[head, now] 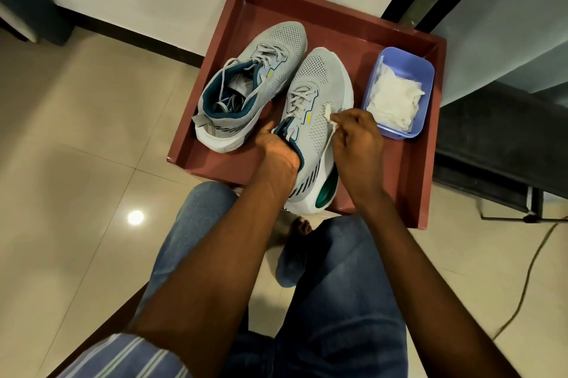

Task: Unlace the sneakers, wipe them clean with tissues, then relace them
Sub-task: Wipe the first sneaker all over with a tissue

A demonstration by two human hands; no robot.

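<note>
Two grey laced sneakers with white soles stand on a red-brown tray (412, 180). The left sneaker (270, 54) sits apart, its laces loose over the teal opening. My left hand (278, 150) reaches into the opening of the right sneaker (322, 79) and grips its collar. My right hand (358, 137) pinches a small white tissue (328, 111) against the outer side of that sneaker, just beside the laces.
A purple plastic tub (427, 70) of white tissues sits at the tray's right side. My jeans-clad knees (196, 224) are just below the tray on a tiled floor. A dark stand and cable (522, 285) lie at the right; a white wall is behind.
</note>
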